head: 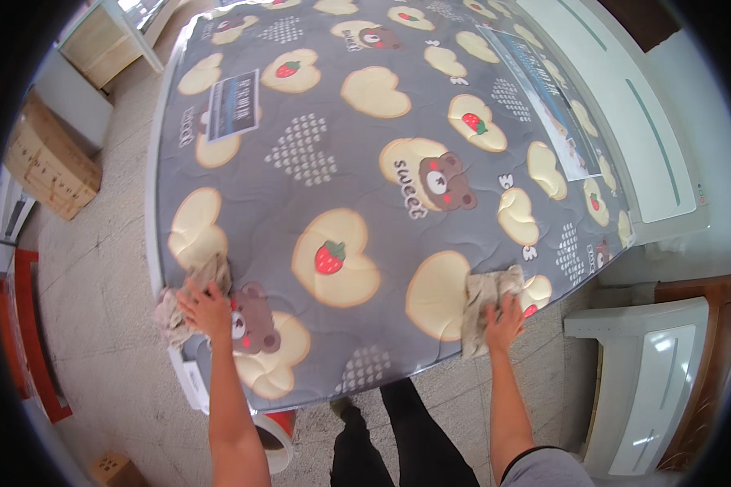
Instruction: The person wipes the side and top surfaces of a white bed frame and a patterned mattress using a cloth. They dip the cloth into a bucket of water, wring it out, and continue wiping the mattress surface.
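A mattress (365, 201) in grey fabric, printed with bears, hearts and strawberries and seemingly under clear plastic, fills the middle of the head view. At its near left corner my left hand (205, 308) lies with spread fingers on a crumpled beige and pinkish cloth (210, 274). My right hand (504, 321) rests on a flatter beige cloth (493, 284) at the near right edge. Whether the fingers of either hand grip the cloth is hard to tell. Two printed sheets, a small one (234, 106) at the left and a long one (542, 103) at the right, lie on the mattress.
A white headboard (652, 115) stands along the right side, with another white panel (652, 389) below it. A cardboard box (52, 155) stands on the tiled floor at left, near a red frame (36, 341). A red and white bucket (274, 441) is beneath the near left edge.
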`<action>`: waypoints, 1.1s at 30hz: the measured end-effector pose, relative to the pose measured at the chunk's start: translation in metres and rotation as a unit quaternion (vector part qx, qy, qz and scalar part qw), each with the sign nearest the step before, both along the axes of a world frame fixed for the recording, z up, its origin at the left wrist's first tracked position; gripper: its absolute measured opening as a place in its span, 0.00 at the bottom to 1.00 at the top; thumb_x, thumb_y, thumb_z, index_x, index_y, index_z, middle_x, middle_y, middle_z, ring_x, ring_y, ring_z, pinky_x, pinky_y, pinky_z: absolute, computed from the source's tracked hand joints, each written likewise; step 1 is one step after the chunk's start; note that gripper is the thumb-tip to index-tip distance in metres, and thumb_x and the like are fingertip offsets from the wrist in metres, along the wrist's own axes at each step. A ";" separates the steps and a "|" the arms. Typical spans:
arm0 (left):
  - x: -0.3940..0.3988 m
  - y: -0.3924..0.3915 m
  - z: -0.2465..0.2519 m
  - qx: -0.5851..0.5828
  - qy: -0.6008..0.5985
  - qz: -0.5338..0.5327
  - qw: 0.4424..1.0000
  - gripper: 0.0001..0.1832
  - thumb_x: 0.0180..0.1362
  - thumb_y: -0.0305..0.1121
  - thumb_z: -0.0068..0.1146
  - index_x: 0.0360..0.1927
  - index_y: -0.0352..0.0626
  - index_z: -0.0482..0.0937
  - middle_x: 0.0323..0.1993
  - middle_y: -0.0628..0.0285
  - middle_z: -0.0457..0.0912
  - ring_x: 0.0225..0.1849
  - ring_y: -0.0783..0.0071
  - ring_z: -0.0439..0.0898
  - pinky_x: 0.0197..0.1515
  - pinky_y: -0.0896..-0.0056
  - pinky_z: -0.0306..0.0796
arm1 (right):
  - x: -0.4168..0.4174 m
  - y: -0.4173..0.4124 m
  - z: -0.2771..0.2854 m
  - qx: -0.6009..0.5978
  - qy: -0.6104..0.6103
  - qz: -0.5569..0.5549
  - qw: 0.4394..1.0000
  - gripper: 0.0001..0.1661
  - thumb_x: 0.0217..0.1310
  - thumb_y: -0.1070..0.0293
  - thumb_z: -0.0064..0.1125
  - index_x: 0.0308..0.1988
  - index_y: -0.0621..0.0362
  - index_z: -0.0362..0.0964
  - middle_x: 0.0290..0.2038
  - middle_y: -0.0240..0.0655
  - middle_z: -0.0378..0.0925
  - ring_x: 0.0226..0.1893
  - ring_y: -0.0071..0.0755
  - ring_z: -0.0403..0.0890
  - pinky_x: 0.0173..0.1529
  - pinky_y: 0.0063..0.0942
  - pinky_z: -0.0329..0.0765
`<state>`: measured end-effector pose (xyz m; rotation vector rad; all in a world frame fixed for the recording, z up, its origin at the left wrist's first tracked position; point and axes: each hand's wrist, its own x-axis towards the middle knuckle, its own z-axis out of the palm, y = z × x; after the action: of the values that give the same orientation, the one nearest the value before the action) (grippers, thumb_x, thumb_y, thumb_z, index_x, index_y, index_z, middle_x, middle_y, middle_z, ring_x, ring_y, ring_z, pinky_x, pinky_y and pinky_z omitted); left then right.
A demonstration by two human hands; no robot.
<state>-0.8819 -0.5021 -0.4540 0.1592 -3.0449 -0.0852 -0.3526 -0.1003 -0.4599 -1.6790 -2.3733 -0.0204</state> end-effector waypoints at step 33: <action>-0.014 0.026 -0.058 -0.078 0.123 0.060 0.987 0.32 0.72 0.55 0.39 0.74 0.54 0.61 0.75 0.55 0.58 0.77 0.56 0.53 0.73 0.43 0.49 | -0.396 -0.084 0.003 -0.054 -0.049 0.416 0.906 0.33 0.62 0.69 0.51 0.68 0.49 0.64 0.65 0.35 0.67 0.67 0.47 0.65 0.63 0.52 0.66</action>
<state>-0.8955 -0.4762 -0.5116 0.2971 -2.7736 0.1320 -0.7487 -0.1848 -0.4574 -0.5777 -3.0047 0.1796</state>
